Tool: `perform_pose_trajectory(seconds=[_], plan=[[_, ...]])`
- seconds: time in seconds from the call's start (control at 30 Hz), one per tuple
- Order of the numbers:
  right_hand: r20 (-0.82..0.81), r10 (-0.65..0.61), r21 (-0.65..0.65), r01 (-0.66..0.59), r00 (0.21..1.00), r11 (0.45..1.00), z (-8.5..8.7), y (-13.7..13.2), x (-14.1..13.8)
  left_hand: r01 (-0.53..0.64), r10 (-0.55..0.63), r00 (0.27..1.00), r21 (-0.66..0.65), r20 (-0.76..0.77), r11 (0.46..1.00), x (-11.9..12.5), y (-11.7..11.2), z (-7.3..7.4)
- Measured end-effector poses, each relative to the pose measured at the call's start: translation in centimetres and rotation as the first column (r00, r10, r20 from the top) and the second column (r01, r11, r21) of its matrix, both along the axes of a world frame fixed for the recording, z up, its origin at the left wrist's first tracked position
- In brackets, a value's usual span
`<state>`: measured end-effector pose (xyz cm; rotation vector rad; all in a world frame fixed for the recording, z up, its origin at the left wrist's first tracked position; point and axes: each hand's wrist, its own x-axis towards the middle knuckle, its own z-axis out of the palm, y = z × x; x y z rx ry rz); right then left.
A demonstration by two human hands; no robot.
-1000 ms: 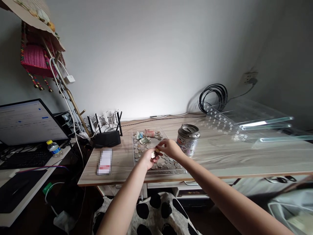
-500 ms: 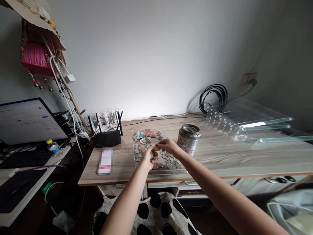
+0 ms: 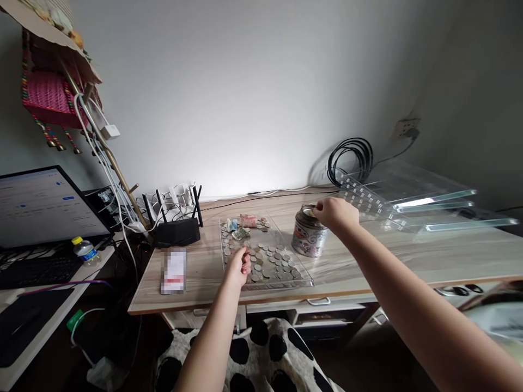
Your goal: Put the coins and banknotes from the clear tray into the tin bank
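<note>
My right hand (image 3: pixel 337 214) is at the top of a round printed tin (image 3: pixel 309 238), fingers pinched together over its lid. A small yellowish edge, seemingly a coin (image 3: pixel 312 213), shows by the fingertips; the hand covers most of the lid. My left hand (image 3: pixel 237 265) hovers over the left part of a clear shallow tray (image 3: pixel 309 281), fingers curled in, their contents hidden. Many loose coins (image 3: pixel 281 261) lie spread in that tray. Toward its back are a green crumpled banknote (image 3: pixel 240 233), a bluish note (image 3: pixel 231 225) and a reddish note (image 3: pixel 248 220).
Left of the tray, a blurred white-and-red item (image 3: pixel 174 271) lies on the wooden desk (image 3: pixel 368 267), below a black router (image 3: pixel 177 231). Clear acrylic panels (image 3: pixel 433 207) and a coiled black cable (image 3: pixel 350 161) occupy the back right. A laptop (image 3: pixel 49 212) and bottle (image 3: pixel 85 249) stand farther left.
My right hand has moved from beside my left hand over the tray rightward to the tin's lid, carrying the yellowish coin. My left hand has shifted slightly left and curled its fingers.
</note>
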<state>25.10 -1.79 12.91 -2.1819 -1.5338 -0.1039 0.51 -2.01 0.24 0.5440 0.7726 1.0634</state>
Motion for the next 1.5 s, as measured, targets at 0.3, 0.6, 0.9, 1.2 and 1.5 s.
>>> perform_pose_trajectory(seconds=[0.3,0.6,0.9,1.2,1.5], plan=[[0.095,0.002,-0.063,0.004,0.995,0.998,-0.7,1.5,0.7,-0.095,0.096,0.995,0.021,-0.021,0.995,-0.3,-0.2,-0.3],[-0.021,0.442,0.063,-0.440,0.897,0.896,-4.4,-1.2,-7.4,0.041,-0.023,0.993,0.165,-0.113,0.985,-0.2,-0.6,-0.5],[-0.167,0.442,0.146,-0.421,0.882,0.895,-4.3,-1.6,-8.7,0.000,0.000,1.000,-0.018,0.031,1.000,-0.3,-0.2,-0.4],[-0.024,-0.087,-0.064,0.086,0.996,0.994,-1.0,1.2,-0.1,-0.214,0.261,0.939,-0.212,0.226,0.954,-0.4,0.1,-0.5],[0.004,-0.041,0.065,0.041,0.999,0.997,-1.1,0.0,-1.3,-0.203,0.210,0.962,-0.057,0.177,0.978,-0.3,-0.5,0.0]])
